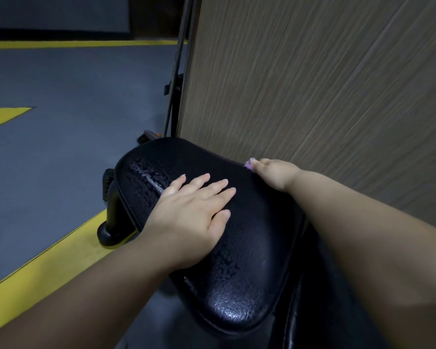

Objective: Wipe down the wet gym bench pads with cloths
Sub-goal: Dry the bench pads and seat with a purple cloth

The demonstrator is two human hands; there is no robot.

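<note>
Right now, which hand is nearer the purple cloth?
Right. Right hand holds the purple cloth at the far edge of the pad; left hand lies flat mid-pad, apart from it.

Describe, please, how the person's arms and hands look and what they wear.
No sleeves show: both arms are bare. The left hand and right hand wear no gloves, and no rings, watch or bracelet show. Visible nails look short, unpainted.
</note>
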